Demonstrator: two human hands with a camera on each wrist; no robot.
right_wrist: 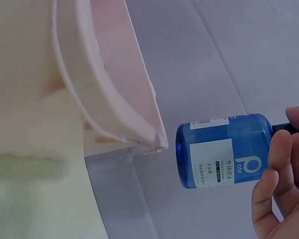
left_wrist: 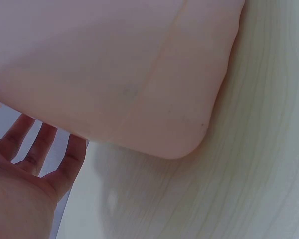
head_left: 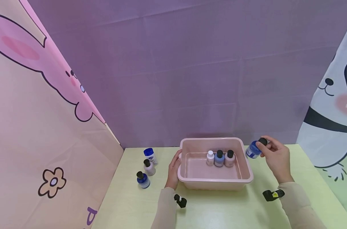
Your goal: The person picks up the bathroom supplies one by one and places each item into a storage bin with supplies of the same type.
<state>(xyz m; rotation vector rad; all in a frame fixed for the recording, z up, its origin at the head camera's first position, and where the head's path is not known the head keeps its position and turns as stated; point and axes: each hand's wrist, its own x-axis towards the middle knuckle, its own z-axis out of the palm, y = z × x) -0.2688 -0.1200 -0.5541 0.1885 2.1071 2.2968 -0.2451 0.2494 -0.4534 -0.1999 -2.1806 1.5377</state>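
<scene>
At the right, my right hand (head_left: 277, 159) pinches the black cap of a blue bottle (right_wrist: 224, 152). The bottle is tilted, its base toward the basin, and hangs just outside the right rim. A white label with print shows on its side. My left hand (head_left: 174, 168) holds the left side of a pink plastic basin (head_left: 213, 185), its fingertips partly hidden by the basin in the left wrist view. Inside, in a row at the right, stand a small white-capped bottle (head_left: 210, 158), a black-capped blue bottle (head_left: 219, 159) and a black-capped pale pink bottle (head_left: 229, 159).
Left of the basin on the pale wood table (head_left: 207, 210) stand a white jar with a blue lid (head_left: 149, 156), a pale bottle with a black cap (head_left: 149, 168) and a dark blue bottle (head_left: 143, 180). A purple cloth wall (head_left: 190, 79) rises behind; printed sheets flank both sides.
</scene>
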